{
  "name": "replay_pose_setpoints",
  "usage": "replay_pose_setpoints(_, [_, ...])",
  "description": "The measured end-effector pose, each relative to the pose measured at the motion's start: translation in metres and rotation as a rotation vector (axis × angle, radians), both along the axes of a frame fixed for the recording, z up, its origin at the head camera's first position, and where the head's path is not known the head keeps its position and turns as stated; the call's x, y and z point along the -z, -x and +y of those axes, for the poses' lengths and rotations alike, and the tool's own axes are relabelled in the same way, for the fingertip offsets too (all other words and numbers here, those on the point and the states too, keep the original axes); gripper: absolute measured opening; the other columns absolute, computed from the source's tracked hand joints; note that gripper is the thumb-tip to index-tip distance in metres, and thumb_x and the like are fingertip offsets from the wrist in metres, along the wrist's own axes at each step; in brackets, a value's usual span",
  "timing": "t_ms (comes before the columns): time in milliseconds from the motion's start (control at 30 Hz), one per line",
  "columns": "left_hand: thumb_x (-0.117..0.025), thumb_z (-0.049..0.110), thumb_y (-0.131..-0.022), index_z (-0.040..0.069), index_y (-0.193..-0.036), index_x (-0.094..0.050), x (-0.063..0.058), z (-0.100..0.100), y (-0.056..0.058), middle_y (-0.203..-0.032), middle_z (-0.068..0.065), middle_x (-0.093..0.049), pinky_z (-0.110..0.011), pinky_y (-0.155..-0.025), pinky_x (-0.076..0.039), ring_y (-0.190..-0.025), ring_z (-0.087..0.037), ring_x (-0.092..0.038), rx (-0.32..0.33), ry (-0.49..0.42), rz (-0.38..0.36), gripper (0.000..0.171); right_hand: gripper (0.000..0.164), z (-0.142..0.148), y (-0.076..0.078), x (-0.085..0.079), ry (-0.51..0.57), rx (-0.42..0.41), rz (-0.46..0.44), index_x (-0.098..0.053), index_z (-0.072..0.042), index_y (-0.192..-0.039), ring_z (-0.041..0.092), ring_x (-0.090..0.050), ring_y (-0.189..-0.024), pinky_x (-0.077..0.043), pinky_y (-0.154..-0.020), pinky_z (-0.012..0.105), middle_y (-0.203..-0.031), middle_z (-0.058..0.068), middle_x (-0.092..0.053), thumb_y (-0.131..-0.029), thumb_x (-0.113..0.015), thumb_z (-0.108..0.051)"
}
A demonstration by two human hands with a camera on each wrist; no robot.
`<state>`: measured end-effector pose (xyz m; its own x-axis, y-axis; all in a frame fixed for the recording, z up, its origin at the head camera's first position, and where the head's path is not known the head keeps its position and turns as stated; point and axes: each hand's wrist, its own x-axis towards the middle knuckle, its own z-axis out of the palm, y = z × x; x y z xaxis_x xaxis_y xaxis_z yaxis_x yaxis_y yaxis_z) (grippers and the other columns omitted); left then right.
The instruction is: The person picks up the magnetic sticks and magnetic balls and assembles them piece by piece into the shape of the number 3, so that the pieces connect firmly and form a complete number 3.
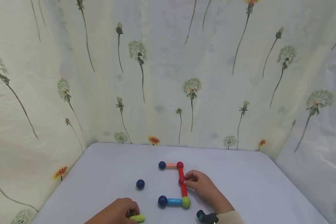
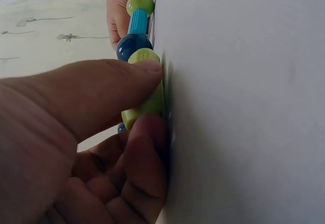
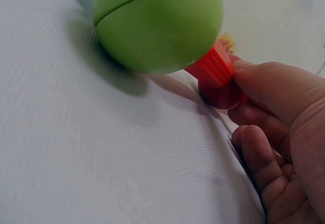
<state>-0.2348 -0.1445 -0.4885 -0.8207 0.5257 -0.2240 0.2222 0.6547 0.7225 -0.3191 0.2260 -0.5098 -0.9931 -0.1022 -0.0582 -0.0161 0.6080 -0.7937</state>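
Between its thumb and fingers, my left hand (image 1: 122, 210) pinches a yellow-green rod (image 1: 137, 218) low over the white table. My right hand (image 1: 201, 186) grips the middle red ball (image 1: 182, 180) of a joined shape of balls and rods. Red rods (image 1: 184, 190) run from that ball to a far red ball (image 1: 180, 165) and a near green ball (image 1: 186, 202). A salmon rod (image 1: 171, 165) links the far red ball to a dark blue ball (image 1: 162, 165). From the green ball, a blue rod (image 1: 174, 202) leads left to another dark blue ball (image 1: 162, 201).
A loose dark blue ball (image 1: 140, 184) lies left of the joined shape. The white table (image 1: 240, 174) ends at a hanging cloth (image 1: 162, 77) printed with dandelions, which also closes off both sides. A black wrist device (image 1: 207, 217) is worn at the right wrist.
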Motion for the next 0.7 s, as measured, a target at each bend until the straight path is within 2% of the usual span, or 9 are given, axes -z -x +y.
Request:
replay_pose_setpoints(133, [-0.083, 0.014, -0.087, 0.017, -0.091, -0.076, -0.003, 0.001, 0.0, -0.088, 0.005, -0.064, -0.032, -0.073, -0.052, -0.08, -0.016, -0.059, -0.014, -0.004, -0.011, 0.009, 0.026, -0.001, -0.001, -0.002, -0.005, -0.003, 0.01, -0.071, -0.021, -0.111, 0.016, -0.064, -0.098, -0.057, -0.093, 0.043, -0.106, -0.005, -0.071, -0.09, -0.083, -0.03])
replay_pose_setpoints(267, [-0.083, 0.016, -0.087, 0.016, -0.09, -0.077, -0.005, 0.005, 0.001, -0.09, 0.002, -0.064, -0.036, -0.076, -0.053, -0.083, -0.019, -0.058, -0.061, 0.011, -0.05, 0.007, 0.026, -0.002, -0.003, -0.002, 0.006, 0.004, 0.006, -0.071, -0.02, -0.112, 0.017, -0.064, -0.099, -0.058, -0.092, 0.042, -0.106, -0.004, -0.071, -0.09, -0.083, -0.029])
replay_pose_setpoints(367, [-0.082, 0.018, -0.088, 0.015, -0.091, -0.077, -0.007, 0.009, 0.001, -0.089, 0.002, -0.064, -0.037, -0.076, -0.052, -0.084, -0.02, -0.057, -0.082, 0.018, -0.052, 0.007, 0.026, -0.001, -0.002, -0.003, 0.005, 0.007, 0.007, -0.071, -0.021, -0.112, 0.017, -0.063, -0.1, -0.057, -0.091, 0.041, -0.106, -0.005, -0.071, -0.091, -0.083, -0.029])
replay_pose_setpoints(633, [-0.085, 0.018, -0.085, 0.022, -0.092, -0.079, -0.014, 0.015, 0.0, -0.085, 0.006, -0.064, -0.027, -0.069, -0.046, -0.079, -0.014, -0.055, -0.079, -0.013, 0.078, 0.01, 0.026, 0.0, 0.001, -0.003, -0.002, -0.003, 0.011, -0.071, -0.023, -0.112, 0.016, -0.064, -0.102, -0.057, -0.094, 0.044, -0.107, -0.006, -0.071, -0.09, -0.083, -0.03])
replay_pose_setpoints(700, [-0.085, 0.018, -0.085, 0.022, -0.093, -0.08, -0.016, 0.015, 0.0, -0.085, 0.007, -0.064, -0.026, -0.068, -0.046, -0.078, -0.014, -0.055, -0.089, -0.025, 0.091, 0.011, 0.026, 0.0, -0.001, -0.002, 0.005, -0.002, 0.003, -0.071, -0.022, -0.112, 0.017, -0.064, -0.103, -0.057, -0.094, 0.044, -0.108, -0.005, -0.071, -0.09, -0.083, -0.03])
